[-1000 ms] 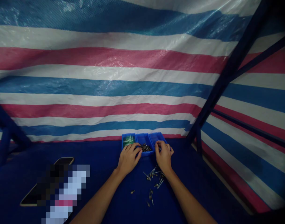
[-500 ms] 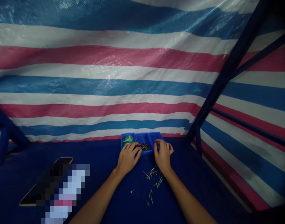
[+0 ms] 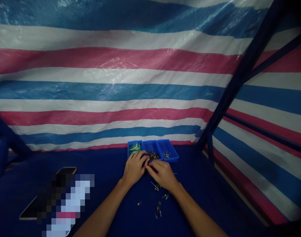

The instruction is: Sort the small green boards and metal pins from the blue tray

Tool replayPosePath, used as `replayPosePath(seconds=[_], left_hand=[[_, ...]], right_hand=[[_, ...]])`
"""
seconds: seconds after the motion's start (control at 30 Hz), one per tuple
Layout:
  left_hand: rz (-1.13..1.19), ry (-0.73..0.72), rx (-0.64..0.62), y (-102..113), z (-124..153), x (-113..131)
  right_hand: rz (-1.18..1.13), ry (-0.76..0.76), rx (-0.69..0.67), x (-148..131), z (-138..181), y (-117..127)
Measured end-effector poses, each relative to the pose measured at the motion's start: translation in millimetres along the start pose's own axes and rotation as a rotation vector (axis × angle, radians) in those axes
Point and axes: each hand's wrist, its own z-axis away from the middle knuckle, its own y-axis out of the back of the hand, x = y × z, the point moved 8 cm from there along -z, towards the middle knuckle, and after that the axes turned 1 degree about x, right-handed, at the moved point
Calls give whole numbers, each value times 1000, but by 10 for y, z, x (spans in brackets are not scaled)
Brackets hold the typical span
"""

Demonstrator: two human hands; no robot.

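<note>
My left hand (image 3: 135, 168) is at the near edge of the left blue bin (image 3: 128, 152), its fingers curled and thumb drawn in. My right hand (image 3: 162, 171) meets it fingertip to fingertip, also closed in a pinch, in front of the middle bin (image 3: 150, 144). Anything between the fingers is too small or hidden to name. Small dark and brass-coloured metal parts (image 3: 153, 155) fill the front of the middle bin. In the right bin (image 3: 173, 153) lie several short silver pins (image 3: 166, 154). A green and white packet (image 3: 135, 147) sits in the left bin.
Loose silver pins and brass-coloured pieces (image 3: 159, 208) are scattered on the blue table (image 3: 111, 210), partly under my right wrist. A phone (image 3: 66, 170) and a blurred-out pale item (image 3: 71, 200) lie at left. Blue metal posts (image 3: 221, 98) and a striped tarp (image 3: 115, 75) enclose the table.
My right hand has moved from the right bin leftward and toward me, up to my left hand, uncovering the pins in the right bin. The left hand stays almost where it was.
</note>
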Motion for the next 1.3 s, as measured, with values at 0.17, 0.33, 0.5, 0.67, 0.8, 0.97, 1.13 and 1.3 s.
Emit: replayPosePath(seconds=[0.17,0.33,0.5,0.67,0.8,0.97,1.13,1.3], left_hand=[[-2,11,2,6,-8,3],[-18,14,-19,-15,-2,-5],[-23,13,-21,-25,4,-16],[-15,2,-12,-23,5,-21],[-17,5,-8,-13,3,-17],[50,63,20,19,-18,-25],[229,237,176,151,-24,-143],[325,252,265,216,-11,-167]], right_hand=[[42,32,-163,-34,16,-125],[90,17,-268,-18,30,-175],[111,36,-326,-86,53,-292],[142,16,-324,-109,74,-409],[122,51,-340,-139,95,-443],[66,78,-365,-204,108,-435],[10,103,-390,-310,119,-440],[-34,119,-429,-383,136,-477]])
